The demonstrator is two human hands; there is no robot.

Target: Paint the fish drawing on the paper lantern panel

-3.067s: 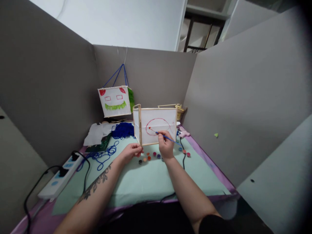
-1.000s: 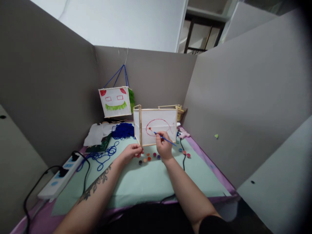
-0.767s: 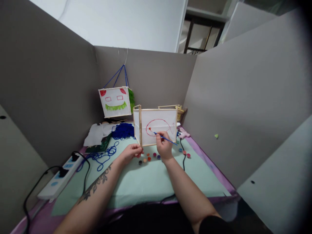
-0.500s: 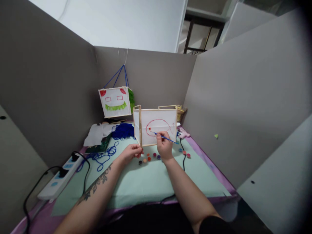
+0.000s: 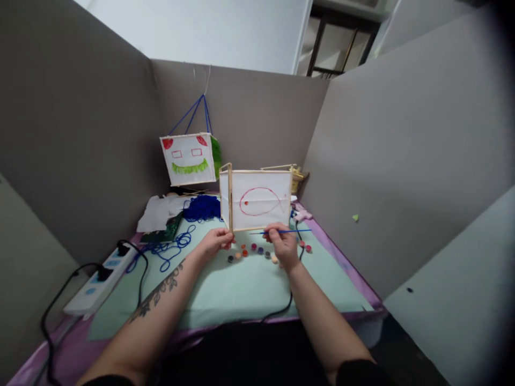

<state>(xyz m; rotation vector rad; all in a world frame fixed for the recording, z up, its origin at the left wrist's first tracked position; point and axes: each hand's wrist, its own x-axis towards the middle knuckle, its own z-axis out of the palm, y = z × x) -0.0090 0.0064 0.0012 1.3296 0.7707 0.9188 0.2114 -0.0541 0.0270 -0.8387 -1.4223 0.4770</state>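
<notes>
A wood-framed paper lantern [image 5: 257, 214] stands upright in front of me, a red fish outline with a small red eye on its white front panel. My left hand [image 5: 218, 242] is closed on the frame's lower front corner. Between the fingers of my right hand [image 5: 284, 246] lies a thin blue paintbrush [image 5: 298, 231], held nearly level just below the panel's bottom edge. Its tip points left and is apart from the paper. Several small paint pots [image 5: 254, 247] in various colours sit on the table below; some are partly hidden by my right hand.
A painted lantern [image 5: 189, 161] hangs by blue cords at the back left. Blue yarn [image 5: 202, 208], loose blue cord [image 5: 177, 246] and white paper [image 5: 155, 214] lie on the left. A power strip [image 5: 96, 287] rests at the left edge. Grey partitions [image 5: 249, 118] enclose the table.
My right hand has moved down and to the right with the paintbrush, away from the fish's eye. The brush has turned nearly level. My left hand keeps its hold on the frame.
</notes>
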